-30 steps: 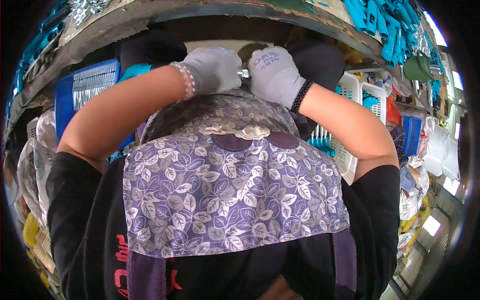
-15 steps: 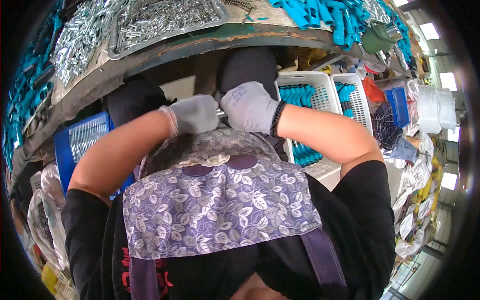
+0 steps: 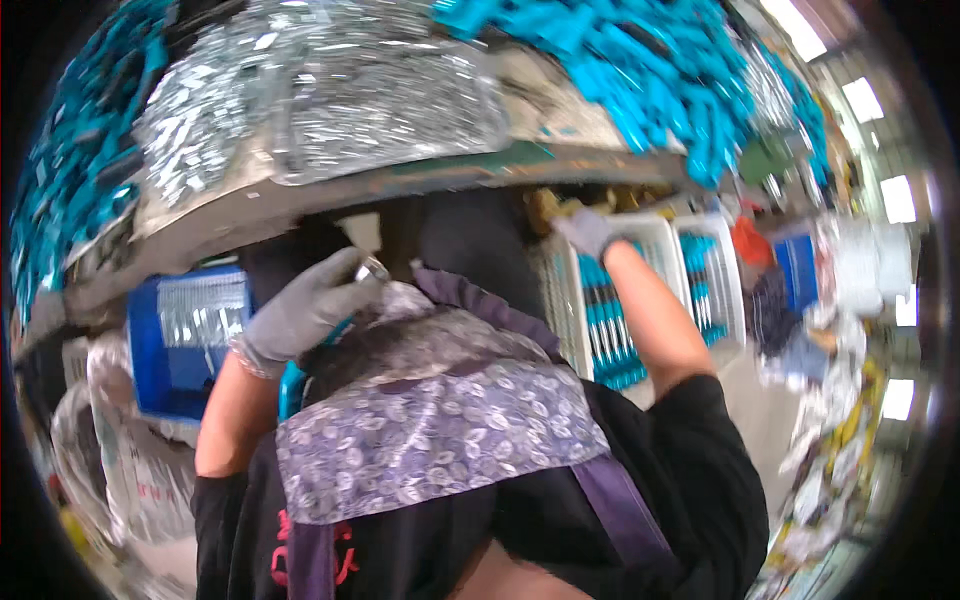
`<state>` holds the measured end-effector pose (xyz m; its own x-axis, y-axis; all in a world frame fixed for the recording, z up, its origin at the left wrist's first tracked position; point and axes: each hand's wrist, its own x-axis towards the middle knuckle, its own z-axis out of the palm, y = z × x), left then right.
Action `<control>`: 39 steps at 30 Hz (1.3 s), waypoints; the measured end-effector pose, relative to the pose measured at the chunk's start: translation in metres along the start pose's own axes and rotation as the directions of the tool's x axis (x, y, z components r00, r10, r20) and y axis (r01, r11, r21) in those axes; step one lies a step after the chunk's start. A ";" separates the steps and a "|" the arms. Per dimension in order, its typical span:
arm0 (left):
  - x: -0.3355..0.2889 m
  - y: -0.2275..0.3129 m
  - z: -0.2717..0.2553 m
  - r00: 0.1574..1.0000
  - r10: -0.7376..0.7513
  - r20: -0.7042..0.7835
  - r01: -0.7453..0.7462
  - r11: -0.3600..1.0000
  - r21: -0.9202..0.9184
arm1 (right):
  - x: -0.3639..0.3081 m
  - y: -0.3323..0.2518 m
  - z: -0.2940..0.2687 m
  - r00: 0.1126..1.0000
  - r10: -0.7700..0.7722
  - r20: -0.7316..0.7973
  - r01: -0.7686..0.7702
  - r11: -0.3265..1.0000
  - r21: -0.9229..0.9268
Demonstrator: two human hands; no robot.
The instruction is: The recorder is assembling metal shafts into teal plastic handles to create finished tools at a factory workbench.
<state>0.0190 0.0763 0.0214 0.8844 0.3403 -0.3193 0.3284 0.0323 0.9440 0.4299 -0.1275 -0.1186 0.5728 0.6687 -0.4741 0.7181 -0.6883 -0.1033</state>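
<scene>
My left hand [image 3: 308,308], in a grey glove, is closed around a shiny metal cylindrical piece [image 3: 373,268] above my lap. Teal parts [image 3: 290,388] show beside and under that wrist; whether they join the metal piece I cannot tell. My right hand [image 3: 588,232], gloved too, reaches out to the far left corner of a white plastic basket [image 3: 655,232]. Its fingers are blurred, so their grip is unclear. Inside the basket lie rows of teal-handled tools [image 3: 610,325] with metal shafts. A flowered apron [image 3: 440,430] covers my lap.
Ahead, the workbench edge [image 3: 400,180] runs across. On it are a clear tray [image 3: 490,140] of small metal pieces, loose metal parts [image 3: 195,130] and a heap of teal handles [image 3: 640,75]. A blue bin [image 3: 150,375] stands left; a second white basket [image 3: 735,290] stands right.
My hands were together over my lap at a metal piece. Now the left has drawn back left with a metal piece, and the right has moved right to the basket. The view has shifted.
</scene>
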 end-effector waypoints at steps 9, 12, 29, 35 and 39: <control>-0.038 -0.024 -0.011 0.940 0.306 -0.152 -0.306 0.952 0.028 | -0.145 -0.269 -0.171 0.387 -0.915 -0.113 0.918 0.372 0.134; -0.039 -0.017 -0.015 0.909 0.356 -0.218 -0.326 0.931 0.163 | -0.087 -0.360 -0.197 0.299 -0.872 -0.387 0.888 0.403 -0.223; -0.059 -0.006 -0.014 0.897 0.280 -0.342 -0.279 0.959 0.052 | -0.139 -0.318 -0.193 0.625 -0.764 -0.163 0.707 0.464 0.533; -0.029 0.000 0.007 0.956 0.269 -0.121 -0.207 0.905 0.372 | -0.167 -0.225 -0.099 0.533 -0.755 -0.382 0.843 0.436 0.314; -0.013 -0.003 0.021 0.947 0.321 -0.001 -0.286 0.844 0.454 | -0.180 -0.209 -0.077 0.544 -0.684 -0.487 0.839 0.446 0.311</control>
<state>0.0135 0.0521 0.0206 0.9429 0.3332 0.0007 0.1749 -0.4969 0.8500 0.2070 -0.0825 0.0560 0.0130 0.9710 0.2387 0.6775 0.1670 -0.7163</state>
